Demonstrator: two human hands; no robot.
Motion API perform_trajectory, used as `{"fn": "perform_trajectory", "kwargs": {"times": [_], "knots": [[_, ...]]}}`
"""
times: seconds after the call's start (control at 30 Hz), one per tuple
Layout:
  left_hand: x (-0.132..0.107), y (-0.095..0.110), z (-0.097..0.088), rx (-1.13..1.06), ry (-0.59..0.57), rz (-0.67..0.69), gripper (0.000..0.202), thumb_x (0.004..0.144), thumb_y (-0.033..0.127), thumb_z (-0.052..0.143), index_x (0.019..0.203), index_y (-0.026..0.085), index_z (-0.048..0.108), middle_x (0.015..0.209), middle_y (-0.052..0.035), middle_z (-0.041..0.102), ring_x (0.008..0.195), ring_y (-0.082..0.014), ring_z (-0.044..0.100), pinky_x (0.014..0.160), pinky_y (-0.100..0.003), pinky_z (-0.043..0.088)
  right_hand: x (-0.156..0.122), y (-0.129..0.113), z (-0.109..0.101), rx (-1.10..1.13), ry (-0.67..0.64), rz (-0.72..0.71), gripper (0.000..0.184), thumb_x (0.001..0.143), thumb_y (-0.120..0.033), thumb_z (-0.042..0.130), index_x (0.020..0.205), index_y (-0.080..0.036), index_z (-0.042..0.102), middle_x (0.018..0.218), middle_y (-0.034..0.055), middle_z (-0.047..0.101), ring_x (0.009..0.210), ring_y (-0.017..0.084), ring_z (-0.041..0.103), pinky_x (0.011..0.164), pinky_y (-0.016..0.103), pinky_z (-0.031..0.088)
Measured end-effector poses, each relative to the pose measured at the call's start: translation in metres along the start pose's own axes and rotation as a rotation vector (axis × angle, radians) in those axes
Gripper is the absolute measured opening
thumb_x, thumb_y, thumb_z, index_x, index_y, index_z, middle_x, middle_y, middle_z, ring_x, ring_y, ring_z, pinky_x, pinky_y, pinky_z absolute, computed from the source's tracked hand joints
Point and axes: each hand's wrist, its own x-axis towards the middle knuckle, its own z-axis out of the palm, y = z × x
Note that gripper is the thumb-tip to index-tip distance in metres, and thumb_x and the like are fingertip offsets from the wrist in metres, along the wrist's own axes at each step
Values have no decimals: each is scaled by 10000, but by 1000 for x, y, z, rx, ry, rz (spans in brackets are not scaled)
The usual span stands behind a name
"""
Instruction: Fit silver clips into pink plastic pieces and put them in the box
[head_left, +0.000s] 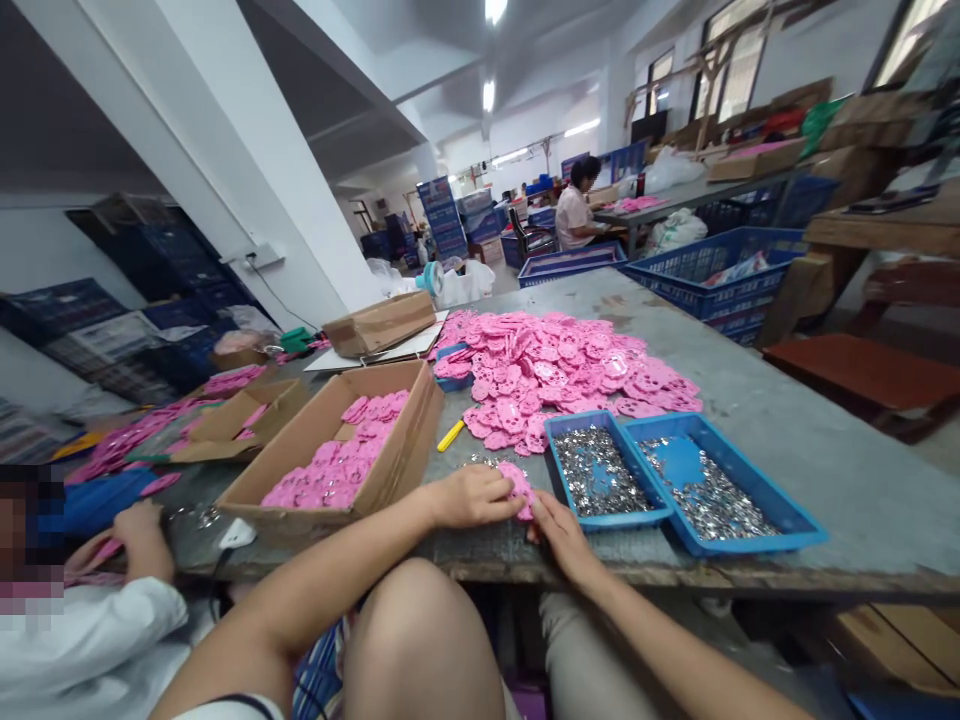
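My left hand (472, 497) is closed on a flat pink plastic piece (514, 482) with holes in it, just above the table's front edge. The fingers of my right hand (559, 533) pinch the lower right rim of this same piece. Whether a small metal part sits between those fingers, I cannot tell. Small shiny metal parts lie on the table behind my left hand. Right of my hands stand a blue tray (664, 515) and a second blue tray (802, 530), both holding many small metal parts. A big heap of similar pink pieces (555, 360) lies behind them.
On the left stands a cardboard box (416, 450) of pink pieces. A yellow-handled tool (451, 436) lies between box and heap. A co-worker's hand (139, 530) works at far left; another person (576, 205) sits at a table behind. Blue crates (712, 265) stand beyond the table.
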Motion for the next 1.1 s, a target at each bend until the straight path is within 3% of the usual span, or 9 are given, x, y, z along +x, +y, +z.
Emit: {"fn": "perform_trajectory", "kwargs": {"times": [0.13,0.2,0.27,0.37,0.43,0.5,0.67,0.87,1.1], "knots": [[-3,11,0,-37,-63,-94,210,933,177,442,1044,188,619,778,-45,607,655,-133,530,593,-260,418,3,0,1,7,26,-4,548,757,-748,483,750,-204,554,512,-36,505,471,117,460,494,256,367],[-4,14,-2,-119,-124,-211,262,928,168,429,1107,206,616,881,-74,634,758,-150,572,676,-271,461,5,2,2,-1,41,7,528,743,-735,494,757,-209,531,506,-43,509,430,102,416,450,243,320],[-5,18,-7,-264,-142,-416,318,907,164,437,1179,216,594,1064,-110,625,934,-182,589,802,-312,487,7,4,4,-19,61,14,502,742,-716,480,772,-216,505,497,-49,510,403,94,377,424,234,285],[-7,21,-15,-634,-53,-899,361,859,183,490,1207,215,581,1234,-114,556,1075,-204,552,923,-366,471,10,7,7,-47,84,-1,434,752,-662,470,762,-228,463,492,-49,514,400,96,365,415,230,270],[-9,23,-17,-876,12,-1183,357,820,198,536,1172,210,593,1202,-93,564,986,-183,569,894,-360,487,12,8,9,-55,85,-14,383,756,-617,474,754,-236,436,514,-39,543,406,100,387,423,232,285],[-13,25,-17,-1015,15,-1333,330,787,209,561,1113,186,602,1091,-76,599,814,-146,579,772,-325,518,13,8,10,-68,81,-23,330,762,-566,471,755,-240,420,545,-29,574,410,106,419,438,239,311],[-21,30,-15,-1192,-82,-1438,299,782,298,555,1036,141,558,836,-28,596,579,-101,553,529,-242,468,15,8,13,-126,80,-40,217,778,-427,477,710,-252,369,556,-33,572,438,131,507,473,248,346],[-20,27,-17,-1261,-210,-1435,337,777,397,587,995,143,553,666,29,528,550,-98,525,524,-226,430,12,5,12,-189,73,-64,190,789,-357,480,687,-253,358,557,-33,572,489,151,554,504,254,358],[-9,7,-21,-1253,-311,-1326,352,690,312,684,1003,157,640,786,4,604,671,-121,534,634,-242,432,7,4,8,-245,56,-49,223,786,-409,488,681,-248,376,541,-44,536,504,142,538,503,248,356]]}}
